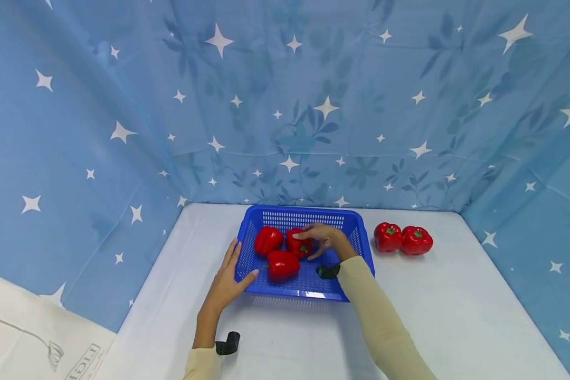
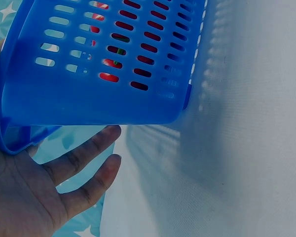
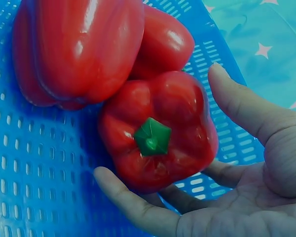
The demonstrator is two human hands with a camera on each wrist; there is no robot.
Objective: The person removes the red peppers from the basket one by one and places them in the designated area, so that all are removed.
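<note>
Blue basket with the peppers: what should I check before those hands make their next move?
1. Blue basket upright: ok.
2. Left hand at the basket's left rim: ok.
3. Right hand firmly gripping the nearest pepper: cannot tell; fingers and thumb spread around it, but how firmly they touch is unclear.
4. Bare space on the basket floor: ok, toward the right side.
5. Every pepper inside, if that is wanted: not ok; three are in, while two peppers sit on the table to the right.
</note>
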